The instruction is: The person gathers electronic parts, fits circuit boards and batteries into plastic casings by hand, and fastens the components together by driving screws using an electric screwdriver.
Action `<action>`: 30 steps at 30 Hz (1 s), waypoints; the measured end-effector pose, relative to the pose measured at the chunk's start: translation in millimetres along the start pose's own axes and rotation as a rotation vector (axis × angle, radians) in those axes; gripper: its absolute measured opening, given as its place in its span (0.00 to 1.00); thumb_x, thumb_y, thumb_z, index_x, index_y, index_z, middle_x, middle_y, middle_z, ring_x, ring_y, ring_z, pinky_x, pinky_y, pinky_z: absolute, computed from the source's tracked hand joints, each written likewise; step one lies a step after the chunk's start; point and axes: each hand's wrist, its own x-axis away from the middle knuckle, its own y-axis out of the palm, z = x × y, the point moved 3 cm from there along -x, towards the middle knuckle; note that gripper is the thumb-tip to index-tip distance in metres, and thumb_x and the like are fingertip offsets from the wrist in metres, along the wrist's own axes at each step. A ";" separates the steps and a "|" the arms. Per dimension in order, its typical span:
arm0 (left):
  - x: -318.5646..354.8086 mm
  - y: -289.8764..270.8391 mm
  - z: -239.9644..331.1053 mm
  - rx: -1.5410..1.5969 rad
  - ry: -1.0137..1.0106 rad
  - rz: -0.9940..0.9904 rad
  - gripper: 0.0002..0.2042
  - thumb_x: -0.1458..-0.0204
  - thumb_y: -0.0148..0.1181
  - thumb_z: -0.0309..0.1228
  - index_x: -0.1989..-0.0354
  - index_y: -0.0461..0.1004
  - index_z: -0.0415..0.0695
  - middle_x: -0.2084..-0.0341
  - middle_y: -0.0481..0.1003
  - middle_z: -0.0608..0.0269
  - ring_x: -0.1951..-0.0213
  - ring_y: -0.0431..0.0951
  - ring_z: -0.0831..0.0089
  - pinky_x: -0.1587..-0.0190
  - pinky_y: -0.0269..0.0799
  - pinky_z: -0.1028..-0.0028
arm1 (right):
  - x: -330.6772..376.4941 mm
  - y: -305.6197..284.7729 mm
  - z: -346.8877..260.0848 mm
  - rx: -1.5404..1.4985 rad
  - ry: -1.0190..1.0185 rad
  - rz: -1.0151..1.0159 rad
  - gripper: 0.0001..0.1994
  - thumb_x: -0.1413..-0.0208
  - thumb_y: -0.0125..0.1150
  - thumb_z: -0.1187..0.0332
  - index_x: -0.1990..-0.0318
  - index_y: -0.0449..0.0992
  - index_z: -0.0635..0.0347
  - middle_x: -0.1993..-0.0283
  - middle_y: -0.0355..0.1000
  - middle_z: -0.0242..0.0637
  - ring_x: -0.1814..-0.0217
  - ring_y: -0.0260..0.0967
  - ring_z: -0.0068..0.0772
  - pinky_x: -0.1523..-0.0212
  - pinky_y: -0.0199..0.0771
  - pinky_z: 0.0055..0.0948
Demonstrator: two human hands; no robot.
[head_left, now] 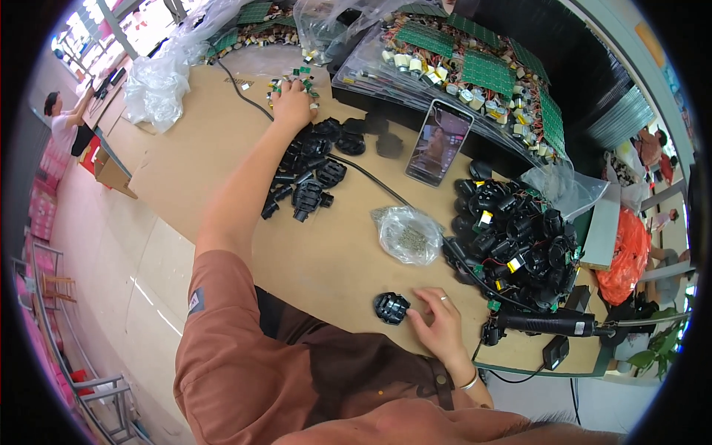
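Observation:
My left hand (294, 105) reaches to the far side of the cardboard-covered table. Its fingers are spread and bent over a small heap of green circuit boards (302, 72); nothing shows gripped in them. Close to my body, my right hand (439, 323) rests open beside a black plastic housing (391, 308), its thumb near the housing's right edge. Several loose black plastic shells (308, 194) lie in a pile below my left hand. A clear plastic bag (408, 236) of tiny metal pieces, probably screws, lies in the middle.
A phone (439, 144) leans upright against a black tray (371, 96) stacked with wired boards. At right are heaped black assemblies (519, 237) with wires and a black-handled corded tool (545, 322). A black cable (371, 176) crosses the table. Another person (65, 122) is at far left.

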 end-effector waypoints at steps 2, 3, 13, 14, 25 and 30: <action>-10.7 -1.6 -7.8 0.112 -0.066 0.023 0.11 0.57 0.61 0.43 0.72 0.80 0.49 0.52 0.68 0.64 0.46 0.62 0.63 0.49 0.59 0.54 | 0.7 0.3 1.0 -0.002 -0.005 0.006 0.17 0.55 0.65 0.70 0.56 0.72 0.60 0.58 0.70 0.39 0.68 0.68 0.35 0.70 0.69 0.27; -12.2 -3.1 -13.5 0.224 -0.136 0.046 0.11 0.56 0.59 0.43 0.73 0.80 0.49 0.52 0.69 0.64 0.45 0.62 0.63 0.49 0.58 0.54 | 1.1 0.5 1.2 -0.002 -0.014 0.010 0.17 0.55 0.65 0.70 0.56 0.72 0.60 0.58 0.70 0.38 0.69 0.68 0.34 0.70 0.69 0.27; 34.8 -125.0 3.0 0.406 0.166 0.187 0.14 0.43 0.44 0.37 0.68 0.69 0.36 0.69 0.72 0.41 0.67 0.72 0.42 0.63 0.68 0.54 | 3.0 -10.3 -2.4 -0.040 0.014 0.003 0.16 0.55 0.64 0.73 0.56 0.72 0.62 0.60 0.70 0.38 0.68 0.68 0.32 0.69 0.69 0.25; 50.5 -141.3 14.5 0.361 0.212 0.202 0.13 0.43 0.44 0.36 0.67 0.68 0.37 0.69 0.73 0.42 0.68 0.72 0.43 0.64 0.68 0.55 | 4.0 -13.2 -0.5 -0.134 0.013 0.000 0.16 0.54 0.64 0.73 0.56 0.72 0.63 0.60 0.70 0.38 0.67 0.69 0.31 0.68 0.70 0.24; 254.2 -220.5 177.9 0.882 0.843 -0.146 0.12 0.48 0.56 0.32 0.60 0.69 0.39 0.66 0.70 0.52 0.63 0.73 0.56 0.61 0.72 0.64 | 3.9 -61.2 -44.9 -0.702 -0.257 0.138 0.19 0.49 0.60 0.75 0.49 0.68 0.72 0.49 0.66 0.48 0.43 0.62 0.39 0.41 0.61 0.34; 299.3 -179.1 200.9 1.118 0.728 -0.100 0.15 0.55 0.63 0.29 0.59 0.70 0.39 0.67 0.71 0.58 0.67 0.74 0.61 0.65 0.72 0.67 | 30.8 -45.0 -6.4 -0.900 0.066 -0.103 0.19 0.53 0.63 0.81 0.51 0.69 0.72 0.54 0.68 0.39 0.58 0.70 0.24 0.56 0.73 0.22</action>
